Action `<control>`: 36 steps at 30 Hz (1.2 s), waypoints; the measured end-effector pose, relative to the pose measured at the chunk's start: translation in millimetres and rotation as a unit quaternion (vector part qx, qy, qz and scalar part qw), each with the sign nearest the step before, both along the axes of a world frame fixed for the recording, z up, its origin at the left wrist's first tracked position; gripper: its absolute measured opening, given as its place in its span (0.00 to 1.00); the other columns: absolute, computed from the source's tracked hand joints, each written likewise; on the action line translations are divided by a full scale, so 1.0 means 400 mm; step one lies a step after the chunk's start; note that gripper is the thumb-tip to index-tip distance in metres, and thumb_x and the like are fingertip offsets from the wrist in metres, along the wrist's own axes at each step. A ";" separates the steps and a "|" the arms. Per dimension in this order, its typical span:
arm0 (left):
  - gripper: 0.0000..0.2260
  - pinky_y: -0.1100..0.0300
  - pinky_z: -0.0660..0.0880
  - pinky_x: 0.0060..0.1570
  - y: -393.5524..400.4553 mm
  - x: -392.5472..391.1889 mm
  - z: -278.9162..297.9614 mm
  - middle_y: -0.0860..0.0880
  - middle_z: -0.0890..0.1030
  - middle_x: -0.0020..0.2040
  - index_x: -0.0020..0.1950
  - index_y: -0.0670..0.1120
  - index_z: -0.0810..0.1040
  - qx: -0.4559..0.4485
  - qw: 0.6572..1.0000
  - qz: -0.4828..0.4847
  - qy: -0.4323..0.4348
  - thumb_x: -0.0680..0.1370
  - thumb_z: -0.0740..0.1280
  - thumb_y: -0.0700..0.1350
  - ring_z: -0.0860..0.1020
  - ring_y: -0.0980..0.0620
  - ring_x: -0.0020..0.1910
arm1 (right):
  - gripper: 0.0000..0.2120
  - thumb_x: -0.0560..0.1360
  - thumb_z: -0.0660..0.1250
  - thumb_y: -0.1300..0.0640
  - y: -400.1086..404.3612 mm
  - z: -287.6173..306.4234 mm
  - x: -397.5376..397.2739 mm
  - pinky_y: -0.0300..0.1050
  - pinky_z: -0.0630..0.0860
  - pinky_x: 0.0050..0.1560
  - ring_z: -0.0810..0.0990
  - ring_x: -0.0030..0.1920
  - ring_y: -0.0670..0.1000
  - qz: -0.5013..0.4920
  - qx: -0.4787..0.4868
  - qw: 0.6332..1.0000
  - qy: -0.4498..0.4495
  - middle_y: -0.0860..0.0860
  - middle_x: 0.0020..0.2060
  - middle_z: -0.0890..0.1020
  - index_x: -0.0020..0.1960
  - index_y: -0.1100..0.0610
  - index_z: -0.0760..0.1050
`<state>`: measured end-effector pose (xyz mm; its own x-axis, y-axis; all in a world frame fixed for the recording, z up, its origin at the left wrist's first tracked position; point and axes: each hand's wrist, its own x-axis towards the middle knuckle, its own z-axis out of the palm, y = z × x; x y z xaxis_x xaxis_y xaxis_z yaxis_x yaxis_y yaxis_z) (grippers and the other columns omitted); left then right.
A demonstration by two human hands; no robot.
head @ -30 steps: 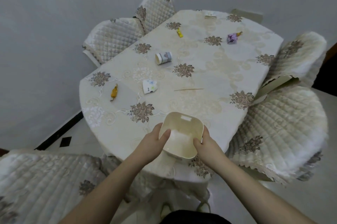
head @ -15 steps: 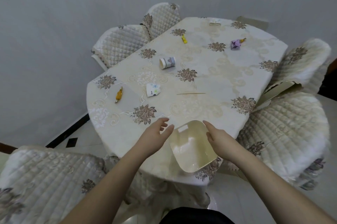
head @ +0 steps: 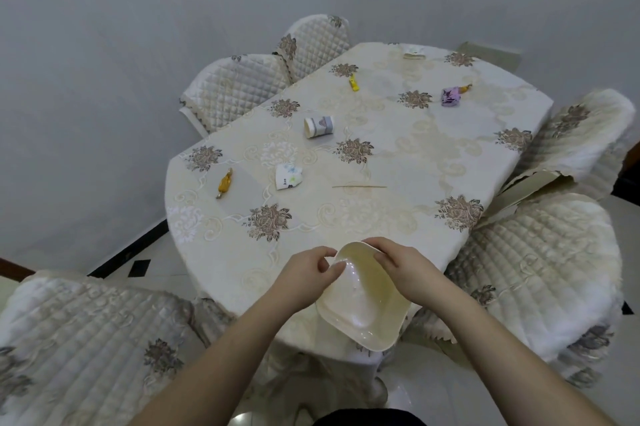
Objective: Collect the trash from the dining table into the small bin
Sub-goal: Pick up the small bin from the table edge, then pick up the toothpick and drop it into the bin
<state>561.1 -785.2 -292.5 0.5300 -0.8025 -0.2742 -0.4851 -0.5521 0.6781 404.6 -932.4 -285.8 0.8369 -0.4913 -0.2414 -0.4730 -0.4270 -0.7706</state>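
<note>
The small cream bin (head: 363, 301) is tilted at the near edge of the dining table (head: 398, 155), its opening facing me. My left hand (head: 308, 273) pinches its far-left rim and my right hand (head: 401, 266) grips its right rim. On the cloth lie an orange wrapper (head: 224, 183), a crumpled white paper (head: 288, 176), a thin wooden stick (head: 358, 186), a tipped paper cup (head: 318, 126), a yellow wrapper (head: 354, 83), a purple wrapper (head: 451, 96) and a pale scrap (head: 414, 54) at the far end.
Quilted chairs ring the table: two at the far left (head: 239, 89), two on the right (head: 540, 273), one at the near left (head: 86, 339). A grey wall runs behind. Tiled floor shows below.
The bin has tipped and turned further toward me at the table edge. My left hand, off the bin half a second ago, now pinches its rim; my right hand has curled over the other side.
</note>
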 end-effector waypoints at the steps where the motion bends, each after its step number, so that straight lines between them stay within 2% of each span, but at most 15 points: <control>1: 0.10 0.69 0.67 0.33 0.005 -0.001 0.000 0.54 0.74 0.32 0.57 0.53 0.83 -0.018 1.000 0.012 -0.010 0.81 0.66 0.54 0.73 0.63 0.31 | 0.11 0.81 0.55 0.46 0.000 0.003 0.007 0.38 0.73 0.51 0.77 0.54 0.39 0.005 -0.002 1.000 -0.010 0.36 0.53 0.80 0.59 0.36 0.72; 4: 0.16 0.57 0.66 0.36 0.026 0.007 -0.001 0.44 0.76 0.34 0.42 0.45 0.80 -0.046 0.997 0.057 -0.036 0.83 0.62 0.52 0.72 0.55 0.33 | 0.13 0.80 0.56 0.44 -0.003 0.012 0.034 0.35 0.70 0.52 0.75 0.55 0.37 0.023 -0.021 0.999 -0.027 0.34 0.56 0.78 0.63 0.38 0.71; 6: 0.20 0.55 0.63 0.34 0.045 0.024 0.005 0.47 0.72 0.31 0.36 0.43 0.72 -0.042 0.994 0.099 -0.034 0.83 0.60 0.52 0.69 0.53 0.31 | 0.17 0.79 0.56 0.42 -0.009 0.013 0.049 0.37 0.68 0.55 0.73 0.58 0.39 0.016 -0.027 0.999 -0.025 0.37 0.60 0.76 0.67 0.41 0.69; 8: 0.21 0.55 0.62 0.32 0.062 0.054 0.006 0.49 0.70 0.30 0.34 0.44 0.69 -0.036 0.990 0.130 -0.028 0.83 0.60 0.53 0.68 0.53 0.30 | 0.19 0.79 0.57 0.43 -0.017 0.015 0.061 0.38 0.67 0.56 0.73 0.57 0.40 0.004 -0.035 0.999 -0.028 0.39 0.60 0.76 0.69 0.43 0.67; 11: 0.20 0.54 0.62 0.33 0.090 0.101 0.002 0.49 0.70 0.30 0.36 0.41 0.72 -0.054 0.984 0.169 0.010 0.82 0.62 0.52 0.68 0.51 0.30 | 0.20 0.79 0.58 0.44 -0.016 0.023 0.079 0.37 0.69 0.53 0.75 0.55 0.39 -0.012 -0.041 0.999 -0.028 0.41 0.58 0.77 0.70 0.44 0.65; 13: 0.17 0.55 0.64 0.33 0.102 0.131 -0.004 0.51 0.70 0.30 0.36 0.43 0.76 -0.056 0.981 0.181 0.030 0.82 0.64 0.51 0.69 0.51 0.31 | 0.20 0.79 0.58 0.42 -0.009 0.027 0.088 0.33 0.68 0.50 0.74 0.52 0.34 -0.038 -0.029 0.998 -0.030 0.39 0.55 0.77 0.70 0.43 0.65; 15: 0.13 0.53 0.70 0.36 0.114 0.157 -0.013 0.52 0.72 0.30 0.41 0.44 0.80 -0.069 0.977 0.193 0.058 0.81 0.65 0.50 0.72 0.50 0.33 | 0.19 0.79 0.56 0.40 -0.001 0.029 0.094 0.29 0.67 0.47 0.72 0.50 0.30 -0.057 -0.032 0.997 -0.029 0.38 0.52 0.77 0.69 0.42 0.66; 18: 0.08 0.44 0.79 0.46 0.130 0.198 -0.026 0.50 0.76 0.33 0.51 0.46 0.84 -0.089 0.965 0.215 0.117 0.79 0.68 0.47 0.76 0.47 0.36 | 0.19 0.79 0.57 0.42 0.014 0.026 0.114 0.33 0.69 0.49 0.76 0.53 0.37 -0.066 -0.050 0.996 -0.015 0.40 0.54 0.78 0.68 0.43 0.67; 20: 0.08 0.40 0.81 0.51 0.137 0.223 -0.034 0.47 0.78 0.37 0.54 0.46 0.85 -0.097 0.958 0.224 0.151 0.78 0.68 0.46 0.79 0.45 0.39 | 0.19 0.80 0.58 0.45 0.017 0.011 0.124 0.38 0.69 0.55 0.75 0.59 0.43 -0.076 -0.081 0.994 -0.004 0.45 0.60 0.77 0.69 0.46 0.67; 22: 0.11 0.39 0.81 0.54 0.136 0.242 -0.036 0.46 0.81 0.40 0.58 0.46 0.84 -0.107 0.950 0.228 0.185 0.77 0.69 0.46 0.83 0.42 0.45 | 0.20 0.80 0.58 0.48 0.019 0.001 0.135 0.38 0.65 0.60 0.71 0.64 0.45 -0.093 -0.117 0.989 0.004 0.46 0.65 0.74 0.71 0.49 0.66; 25: 0.06 0.40 0.82 0.52 0.124 0.263 -0.030 0.45 0.81 0.39 0.52 0.49 0.84 -0.123 0.943 0.224 0.211 0.77 0.70 0.43 0.83 0.43 0.43 | 0.20 0.81 0.59 0.52 0.027 -0.011 0.148 0.40 0.63 0.63 0.68 0.68 0.48 -0.113 -0.142 0.983 0.011 0.50 0.68 0.71 0.72 0.51 0.65; 28: 0.08 0.42 0.83 0.51 0.113 0.268 -0.038 0.36 0.82 0.45 0.54 0.47 0.85 -0.135 0.929 0.234 0.251 0.77 0.70 0.40 0.82 0.45 0.43 | 0.21 0.81 0.59 0.54 0.029 -0.021 0.154 0.43 0.63 0.66 0.67 0.69 0.51 -0.116 -0.159 0.980 0.033 0.52 0.69 0.70 0.73 0.53 0.64; 32: 0.07 0.48 0.84 0.47 0.095 0.263 -0.048 0.39 0.85 0.43 0.50 0.48 0.86 -0.151 0.921 0.247 0.259 0.77 0.69 0.40 0.83 0.46 0.43 | 0.21 0.81 0.59 0.54 0.009 -0.028 0.154 0.47 0.64 0.68 0.68 0.69 0.53 -0.103 -0.173 0.977 0.063 0.53 0.69 0.70 0.73 0.54 0.64; 36: 0.07 0.42 0.83 0.53 0.066 0.250 -0.058 0.31 0.82 0.46 0.52 0.48 0.86 -0.171 0.922 0.261 0.230 0.77 0.70 0.41 0.81 0.46 0.41 | 0.20 0.81 0.59 0.54 -0.047 -0.040 0.162 0.50 0.65 0.68 0.68 0.68 0.54 -0.093 -0.180 0.976 0.083 0.53 0.69 0.71 0.72 0.54 0.66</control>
